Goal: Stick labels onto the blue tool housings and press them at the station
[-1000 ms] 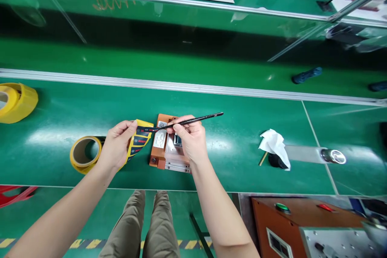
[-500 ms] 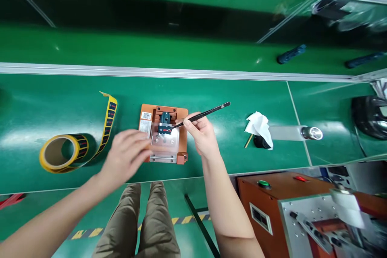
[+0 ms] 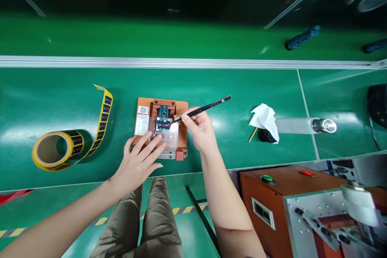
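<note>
My right hand [image 3: 199, 129] is closed around black tweezers [image 3: 211, 105], whose tips point down-left at a dark sticker [image 3: 163, 124] with red lettering. That sticker lies at the window of a clear plastic plate [image 3: 172, 139] on an orange fixture [image 3: 183, 109]. A dark teal part [image 3: 163, 111] sits in the fixture behind the plate. My left hand [image 3: 140, 163] rests on the plate's left front with its fingers spread. Whether the tweezer tips grip the sticker or only touch it, I cannot tell.
To the left stands a yellow roll of stickers [image 3: 53, 151], its loose strip [image 3: 104, 119] curling up. A white cloth [image 3: 263, 120] covers part of a clear bottle [image 3: 296, 125] lying on the right. An orange machine [image 3: 281, 185] stands at the lower right, below the green bench's edge.
My left hand has come right and down onto the clear plate, fingers now spread. My right hand keeps the tweezers at the sticker. The whole view has shifted slightly.
</note>
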